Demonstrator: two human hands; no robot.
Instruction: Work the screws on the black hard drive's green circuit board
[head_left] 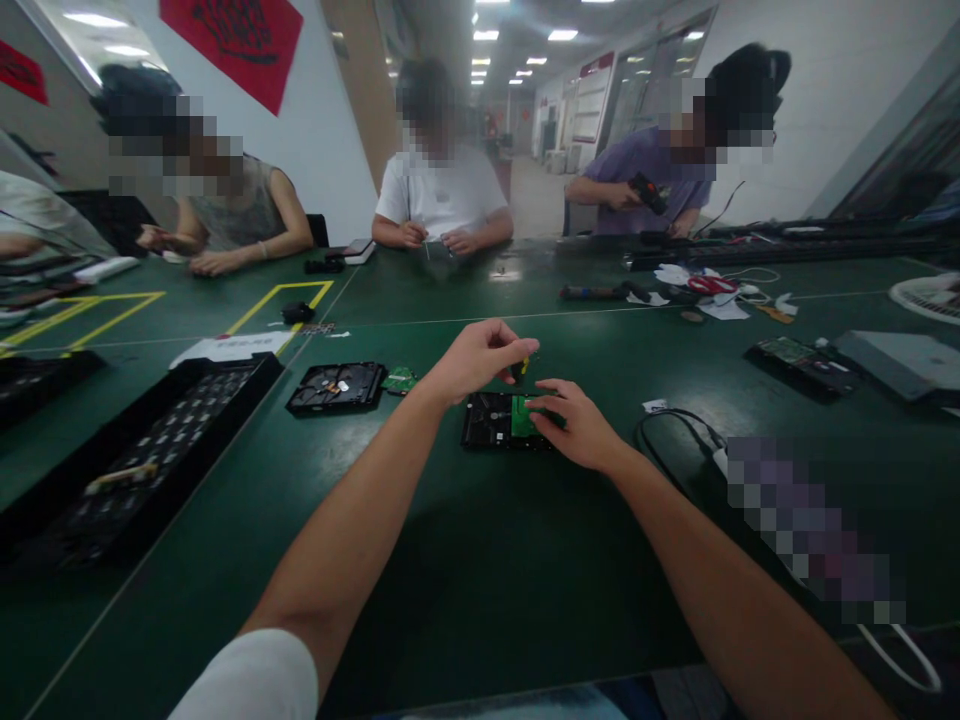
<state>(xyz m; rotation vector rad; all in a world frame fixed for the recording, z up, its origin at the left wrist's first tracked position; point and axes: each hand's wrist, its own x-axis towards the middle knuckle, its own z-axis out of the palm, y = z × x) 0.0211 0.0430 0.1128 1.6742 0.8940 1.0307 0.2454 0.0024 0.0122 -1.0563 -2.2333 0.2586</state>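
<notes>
A black hard drive lies flat on the green table in front of me, with a green circuit board on its right part. Above the drive's far edge, my left hand pinches a small black-and-yellow object, whose kind is too small to tell. My right hand is over the right end of the drive, fingers apart and fingertips at the circuit board. It hides that end of the drive. To the left are another hard drive and a loose green circuit board.
A long black tray stands at the left. On the right are a hard drive, a grey metal box and a black cable. Scraps of paper lie farther back. Several people sit across the table, one with a power tool.
</notes>
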